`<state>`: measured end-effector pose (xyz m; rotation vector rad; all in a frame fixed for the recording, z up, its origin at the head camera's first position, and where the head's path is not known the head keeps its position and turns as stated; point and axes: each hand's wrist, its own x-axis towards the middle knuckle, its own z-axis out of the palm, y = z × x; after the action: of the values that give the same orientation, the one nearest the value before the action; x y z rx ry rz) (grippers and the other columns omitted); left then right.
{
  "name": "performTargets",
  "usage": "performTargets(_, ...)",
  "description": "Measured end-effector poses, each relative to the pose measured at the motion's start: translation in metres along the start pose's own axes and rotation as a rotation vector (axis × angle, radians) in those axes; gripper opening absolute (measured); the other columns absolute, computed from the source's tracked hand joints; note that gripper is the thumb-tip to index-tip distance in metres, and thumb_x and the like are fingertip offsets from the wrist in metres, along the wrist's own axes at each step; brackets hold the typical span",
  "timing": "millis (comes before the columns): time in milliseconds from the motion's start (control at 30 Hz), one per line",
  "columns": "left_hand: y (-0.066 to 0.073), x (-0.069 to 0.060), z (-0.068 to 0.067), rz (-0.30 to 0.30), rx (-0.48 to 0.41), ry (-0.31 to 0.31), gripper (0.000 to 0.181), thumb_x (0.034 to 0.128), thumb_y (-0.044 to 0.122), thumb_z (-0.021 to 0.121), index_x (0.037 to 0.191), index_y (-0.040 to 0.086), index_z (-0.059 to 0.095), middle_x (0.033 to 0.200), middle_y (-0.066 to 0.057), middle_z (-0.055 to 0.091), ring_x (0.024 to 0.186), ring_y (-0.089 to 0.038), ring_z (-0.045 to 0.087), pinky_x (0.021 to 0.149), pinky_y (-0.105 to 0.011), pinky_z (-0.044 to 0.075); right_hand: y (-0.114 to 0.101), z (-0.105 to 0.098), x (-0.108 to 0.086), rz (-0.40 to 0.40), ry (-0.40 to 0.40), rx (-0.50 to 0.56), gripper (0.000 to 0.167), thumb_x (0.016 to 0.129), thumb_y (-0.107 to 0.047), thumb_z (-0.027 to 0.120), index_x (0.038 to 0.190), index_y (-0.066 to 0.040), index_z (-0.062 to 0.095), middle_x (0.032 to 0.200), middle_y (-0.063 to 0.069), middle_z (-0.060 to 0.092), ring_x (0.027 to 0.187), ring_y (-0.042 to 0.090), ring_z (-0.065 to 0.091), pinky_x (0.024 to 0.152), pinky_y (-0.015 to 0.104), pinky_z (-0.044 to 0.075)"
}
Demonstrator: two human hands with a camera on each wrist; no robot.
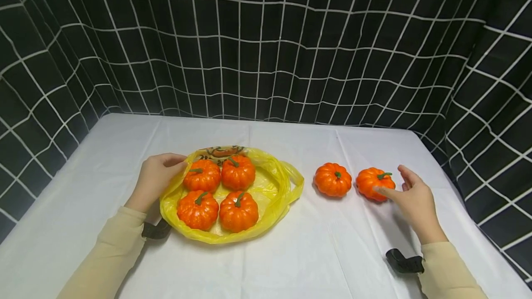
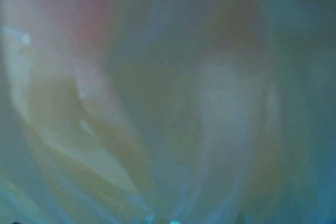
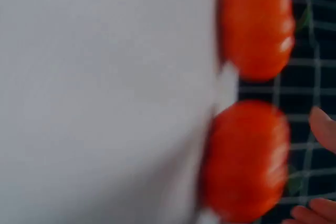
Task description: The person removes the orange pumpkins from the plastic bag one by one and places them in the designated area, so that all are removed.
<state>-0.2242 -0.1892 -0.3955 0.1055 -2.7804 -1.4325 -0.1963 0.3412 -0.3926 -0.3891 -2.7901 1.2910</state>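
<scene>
A yellow plastic bag (image 1: 268,230) lies spread open on the table, with several small orange pumpkins (image 1: 238,212) inside it. At its left rim, my left hand (image 1: 157,180) pinches the plastic between thumb and fingers. Blurred, pale plastic fills the left wrist view and hides that hand's fingertips. To the right of the bag, two more pumpkins sit side by side on the cloth. My right hand (image 1: 415,202) is at the right-hand pumpkin (image 1: 371,182), thumb near its front and fingers spread on its right side. The other pumpkin (image 1: 332,179) stands just left of it.
A white cloth (image 1: 299,262) covers the table. Dark curtains with a white grid (image 1: 266,50) surround its back and sides. Black wrist straps (image 1: 403,262) show below the beige sleeves (image 1: 449,271). The bag's handle loop (image 1: 296,180) points towards the loose pumpkins.
</scene>
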Motion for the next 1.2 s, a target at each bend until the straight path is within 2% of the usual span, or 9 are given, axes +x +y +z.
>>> performTargets(100,0.001,-0.001,-0.001,-0.003,0.006,-0.005,0.036,0.0974,0.020,0.056,0.126,-0.001,0.065,0.131,-0.023,0.065,0.129,-0.038,0.054,0.110,-0.051,0.045,-0.023,0.004,-0.017,-0.082,0.104,0.009,0.090,0.088,-0.034,0.075,0.158,-0.007,0.023,0.165,0.018,0.020,0.150,0.042,0.021,0.119,0.056,0.026)
performTargets(167,0.001,-0.001,-0.002,-0.008,0.005,-0.008,0.037,0.0974,0.020,0.056,0.126,0.000,0.065,0.131,-0.023,0.064,0.130,-0.038,0.053,0.111,-0.051,0.044,-0.042,0.010,-0.028,-0.137,0.115,0.010,0.091,0.086,-0.033,0.078,0.157,-0.010,0.027,0.164,0.017,0.023,0.151,0.042,0.022,0.118,0.058,0.027)
performTargets(300,0.001,-0.001,-0.003,-0.015,-0.003,-0.011,0.037,0.0976,0.021,0.056,0.127,0.000,0.065,0.132,-0.023,0.064,0.130,-0.038,0.053,0.111,-0.050,0.045,-0.074,0.025,-0.046,-0.218,0.035,0.013,0.092,0.082,-0.034,0.082,0.156,-0.013,0.031,0.162,0.016,0.031,0.147,0.041,0.033,0.115,0.052,0.035)
performTargets(433,0.000,0.000,-0.002,-0.010,-0.010,-0.006,0.037,0.0976,0.020,0.056,0.126,-0.001,0.065,0.131,-0.023,0.064,0.130,-0.038,0.054,0.110,-0.050,0.046,-0.093,0.046,-0.057,-0.265,-0.077,0.065,0.090,0.079,-0.030,0.084,0.153,-0.010,0.037,0.160,0.015,0.034,0.145,0.038,0.037,0.113,0.044,0.038)
performTargets(667,-0.001,0.001,0.001,-0.004,-0.025,-0.009,0.036,0.0976,0.019,0.057,0.125,-0.002,0.065,0.130,-0.024,0.064,0.127,-0.038,0.055,0.108,-0.049,0.048,-0.107,0.080,-0.065,-0.312,-0.187,0.072,0.085,0.076,-0.029,0.087,0.148,-0.010,0.046,0.153,0.014,0.046,0.139,0.034,0.048,0.110,0.044,0.045)
performTargets(867,-0.001,0.000,0.002,-0.010,-0.029,-0.009,0.036,0.0974,0.019,0.057,0.126,-0.002,0.065,0.130,-0.023,0.065,0.127,-0.037,0.055,0.108,-0.049,0.048,-0.116,0.107,-0.068,-0.344,-0.293,0.149,0.084,0.075,-0.022,0.087,0.146,-0.003,0.046,0.153,0.015,0.046,0.144,0.033,0.041,0.114,0.041,0.040)
performTargets(1200,-0.002,-0.001,0.002,-0.019,-0.025,-0.011,0.036,0.0980,0.020,0.057,0.126,-0.001,0.065,0.131,-0.023,0.064,0.127,-0.037,0.056,0.107,-0.048,0.049,-0.126,0.138,-0.073,-0.414,-0.373,0.180,0.082,0.073,-0.017,0.088,0.142,0.002,0.049,0.150,0.018,0.049,0.142,0.033,0.043,0.113,0.043,0.042)
